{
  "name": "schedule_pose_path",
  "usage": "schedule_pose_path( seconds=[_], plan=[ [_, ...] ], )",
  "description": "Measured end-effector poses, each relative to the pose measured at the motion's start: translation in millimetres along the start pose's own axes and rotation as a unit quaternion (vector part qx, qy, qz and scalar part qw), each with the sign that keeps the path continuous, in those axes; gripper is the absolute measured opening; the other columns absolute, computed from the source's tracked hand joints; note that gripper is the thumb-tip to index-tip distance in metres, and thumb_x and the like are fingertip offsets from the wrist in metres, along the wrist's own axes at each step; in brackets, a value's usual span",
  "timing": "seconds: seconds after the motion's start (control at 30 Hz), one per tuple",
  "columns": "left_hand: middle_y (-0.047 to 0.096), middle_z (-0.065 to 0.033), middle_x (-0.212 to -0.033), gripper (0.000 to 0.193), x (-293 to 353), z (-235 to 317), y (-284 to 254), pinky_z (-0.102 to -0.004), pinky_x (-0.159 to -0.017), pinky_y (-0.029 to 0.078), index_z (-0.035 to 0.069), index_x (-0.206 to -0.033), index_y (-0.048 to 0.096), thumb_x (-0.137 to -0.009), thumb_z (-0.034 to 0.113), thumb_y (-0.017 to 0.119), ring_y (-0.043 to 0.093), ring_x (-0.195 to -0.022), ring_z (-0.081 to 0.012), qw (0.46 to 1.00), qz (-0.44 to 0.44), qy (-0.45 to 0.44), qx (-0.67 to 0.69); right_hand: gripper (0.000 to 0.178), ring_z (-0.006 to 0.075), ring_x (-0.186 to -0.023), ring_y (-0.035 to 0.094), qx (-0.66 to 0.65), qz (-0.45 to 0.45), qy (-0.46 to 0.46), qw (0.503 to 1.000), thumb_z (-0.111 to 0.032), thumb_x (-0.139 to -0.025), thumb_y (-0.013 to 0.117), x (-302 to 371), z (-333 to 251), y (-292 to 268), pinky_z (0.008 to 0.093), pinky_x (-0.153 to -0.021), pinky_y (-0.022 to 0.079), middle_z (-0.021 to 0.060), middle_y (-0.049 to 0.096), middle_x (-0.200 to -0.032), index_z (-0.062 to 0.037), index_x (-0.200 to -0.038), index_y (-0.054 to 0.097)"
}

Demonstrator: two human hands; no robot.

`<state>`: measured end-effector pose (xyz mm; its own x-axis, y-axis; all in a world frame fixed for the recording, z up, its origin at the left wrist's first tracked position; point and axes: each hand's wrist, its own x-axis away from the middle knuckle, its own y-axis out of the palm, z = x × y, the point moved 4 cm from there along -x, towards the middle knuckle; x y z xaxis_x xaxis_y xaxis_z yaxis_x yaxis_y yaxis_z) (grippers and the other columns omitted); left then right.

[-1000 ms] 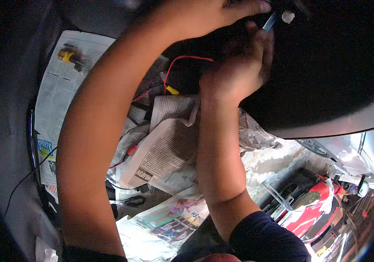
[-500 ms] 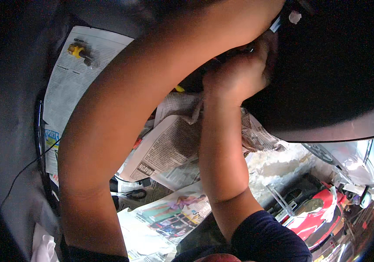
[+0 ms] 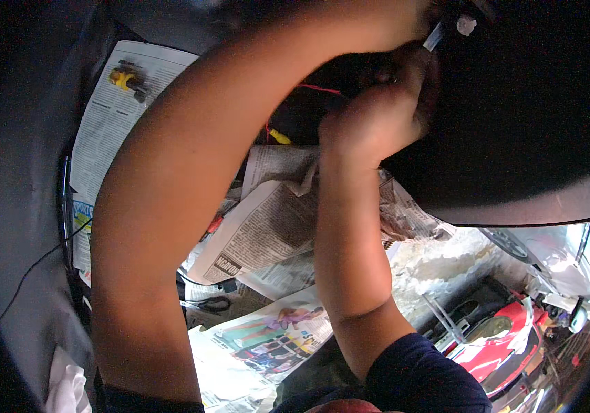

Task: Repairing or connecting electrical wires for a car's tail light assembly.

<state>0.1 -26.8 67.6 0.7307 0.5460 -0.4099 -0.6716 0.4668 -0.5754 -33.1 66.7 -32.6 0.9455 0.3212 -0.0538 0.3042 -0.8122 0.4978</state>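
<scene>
My left arm bends up across the view. My left hand (image 3: 422, 20) is in deep shadow at the top edge, its fingers hidden. Just below it, my right hand (image 3: 377, 117) is raised with its fingers curled closed beneath a dark panel (image 3: 515, 124). A narrow silvery strip (image 3: 435, 38) sticks out at the top of the right fingers; what the fist encloses is hidden. Left of that hand, thin red wire (image 3: 319, 88) and a yellow connector-like piece (image 3: 280, 136) show in the dark gap.
Newspaper sheets (image 3: 260, 227) cover the surface below. A small yellow-and-dark item (image 3: 124, 79) lies on the sheet (image 3: 102, 138) at upper left. Black-handled scissors (image 3: 213, 303) rest between my forearms. A black cord (image 3: 40, 265) runs at left; a red-and-white object (image 3: 494, 344) stands lower right.
My left forearm has shifted upward and a little left, uncovering the red wire and more of the yellow piece. The right hand stays nearly in place, still closed.
</scene>
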Motion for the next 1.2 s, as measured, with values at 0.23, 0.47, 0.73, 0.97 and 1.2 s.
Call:
schedule_pose_path(
  seconds=[0.23,0.47,0.73,0.97,1.2],
  plan=[
    [0.072,-0.0175,-0.089,0.016,4.8,-37.9,-8.2,-0.0365,-0.072,0.056,0.0,-0.105,0.069,-0.089,0.003,0.072,0.072,-0.08,-0.0231,0.994,0.003,0.077,0.079,0.021,0.0152,-0.082,0.06,-0.029,0.041,0.104,0.993,-0.019,-0.099,0.06,18.8,-5.2,2.5,0.0296,-0.073,0.048,0.0045,0.066,-0.093,-0.0039,-0.112,0.067],
    [0.068,-0.0102,-0.083,0.01,-2.1,-39.0,-16.5,-0.034,-0.069,0.055,0.002,-0.1,0.068,-0.092,0.006,0.073,0.067,-0.075,-0.0166,0.986,-0.099,-0.026,0.133,0.02,0.0165,-0.081,0.058,0.015,0.002,0.057,0.998,-0.018,-0.1,0.059,29.8,-7.8,6.8,0.0289,-0.074,0.047,0.0089,0.068,-0.098,-0.004,-0.114,0.063],
    [0.068,-0.0136,-0.091,0.012,6.0,-46.1,-5.2,-0.0368,-0.075,0.054,0.001,-0.099,0.065,-0.09,0.005,0.072,0.068,-0.088,-0.0219,0.987,-0.054,0.062,0.141,0.015,0.0155,-0.077,0.055,0.08,0.019,0.014,0.997,-0.025,-0.105,0.053,30.7,0.2,-0.3,0.0296,-0.07,0.045,0.0023,0.061,-0.088,-0.0114,-0.107,0.059],
    [0.066,-0.0117,-0.088,0.013,19.1,-48.5,5.5,-0.0352,-0.074,0.053,0.002,-0.095,0.064,-0.091,0.011,0.073,0.066,-0.084,-0.0206,0.98,0.089,0.108,0.14,0.022,0.0134,-0.073,0.049,-0.083,-0.017,0.149,0.985,-0.034,-0.109,0.049,42.9,-0.7,6.3,0.0293,-0.068,0.043,-0.0022,0.052,-0.082,-0.0141,-0.102,0.056],
    [0.061,-0.0042,-0.082,0.009,15.9,-46.5,2.0,-0.0331,-0.073,0.052,0.005,-0.1,0.063,-0.096,0.011,0.068,0.063,-0.081,-0.0153,0.951,-0.088,-0.071,0.287,0.023,0.0112,-0.078,0.053,-0.068,-0.008,0.099,0.993,-0.033,-0.108,0.055,47.5,-11.0,13.6,0.0267,-0.07,0.045,-0.0011,0.056,-0.086,-0.0107,-0.113,0.056]
  ],
)
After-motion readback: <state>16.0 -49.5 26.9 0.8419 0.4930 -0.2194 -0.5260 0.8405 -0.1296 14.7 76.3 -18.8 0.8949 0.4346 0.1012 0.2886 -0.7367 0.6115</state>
